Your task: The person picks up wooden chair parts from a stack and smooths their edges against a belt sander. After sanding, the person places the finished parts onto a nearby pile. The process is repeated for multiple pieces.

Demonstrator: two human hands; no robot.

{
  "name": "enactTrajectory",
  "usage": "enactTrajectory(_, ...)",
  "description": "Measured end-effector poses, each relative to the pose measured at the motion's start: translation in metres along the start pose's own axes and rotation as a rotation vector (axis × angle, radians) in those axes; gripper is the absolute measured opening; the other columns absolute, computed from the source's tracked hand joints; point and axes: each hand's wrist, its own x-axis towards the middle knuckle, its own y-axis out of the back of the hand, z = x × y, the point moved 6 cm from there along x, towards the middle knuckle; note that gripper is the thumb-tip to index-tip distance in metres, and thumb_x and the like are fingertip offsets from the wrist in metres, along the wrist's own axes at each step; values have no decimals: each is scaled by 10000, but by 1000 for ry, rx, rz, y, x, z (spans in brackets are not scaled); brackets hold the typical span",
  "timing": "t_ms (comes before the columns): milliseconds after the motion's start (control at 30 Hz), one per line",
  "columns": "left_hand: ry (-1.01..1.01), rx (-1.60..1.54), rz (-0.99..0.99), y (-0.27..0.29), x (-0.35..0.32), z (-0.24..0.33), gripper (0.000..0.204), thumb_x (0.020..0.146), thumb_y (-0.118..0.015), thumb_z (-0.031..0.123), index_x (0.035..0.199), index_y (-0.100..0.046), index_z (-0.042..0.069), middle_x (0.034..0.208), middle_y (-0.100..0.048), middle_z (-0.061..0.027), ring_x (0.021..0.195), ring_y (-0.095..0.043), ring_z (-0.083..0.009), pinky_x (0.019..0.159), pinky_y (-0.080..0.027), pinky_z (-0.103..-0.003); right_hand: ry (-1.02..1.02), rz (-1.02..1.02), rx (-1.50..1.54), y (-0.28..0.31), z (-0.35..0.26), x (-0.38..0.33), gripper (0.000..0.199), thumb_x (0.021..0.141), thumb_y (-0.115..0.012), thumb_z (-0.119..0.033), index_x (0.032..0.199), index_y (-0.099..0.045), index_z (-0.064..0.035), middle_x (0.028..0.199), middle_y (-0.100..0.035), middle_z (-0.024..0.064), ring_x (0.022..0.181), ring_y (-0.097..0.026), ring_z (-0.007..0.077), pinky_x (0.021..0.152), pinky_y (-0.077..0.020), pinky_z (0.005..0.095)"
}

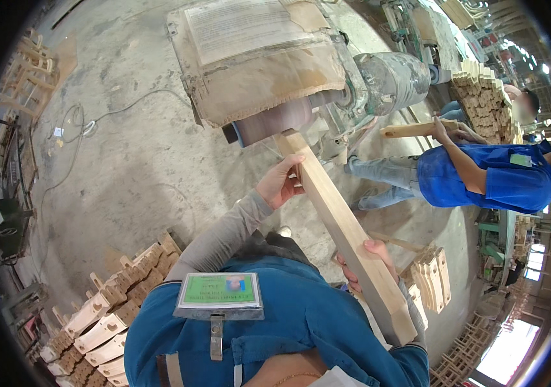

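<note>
A long, pale wooden leg (343, 222) with angled ends slants from the sanding machine down toward my right side. Its far end meets the brownish sanding drum (275, 121), which looks smeared as if turning. My left hand (280, 182) grips the wood near that far end, thumb on top and fingers beneath. Farther down, my right hand (379, 258) is closed round the middle of the piece, thumb over the upper face; part of its fingers is hidden under the wood.
A worn, dusty cover (269, 80) hangs over the drum, with a motor (391, 82) to its right. A co-worker in blue (475, 174) stands at right holding a wooden piece (410, 130). Stacked wooden parts (104, 316) lie at lower left, more parts (431, 278) at right. A cable (72, 158) crosses the floor.
</note>
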Motion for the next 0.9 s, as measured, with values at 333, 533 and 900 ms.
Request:
enactTrajectory(333,1,50,-3,-63,-29,-49,507,806,-557,435,1152,-461,77,1065,-486,-62,979,-519,-226,833,-464,-433,87,-18,-192,65,31,-76,748,721,-576,-497,1235,-347,-4,882,-498,141,557,-535,193,377,-456,324)
enactTrajectory(533,-36,17,-50,-85,-21,-44,582,838,-488,510,1166,-448,31,1059,-529,-95,965,-562,-272,863,-461,-469,256,40,-535,97,38,-128,891,687,-579,-379,1391,-176,-8,1278,-339,173,1091,-378,229,882,-293,305)
enactTrajectory(900,-148,-16,6,-90,-33,-60,461,901,-432,446,1156,-469,64,1089,-535,-110,992,-554,-226,879,-456,-415,267,4,-720,108,29,-137,866,673,-552,-263,1410,-162,-29,1428,-251,134,1305,-257,207,1050,-186,292)
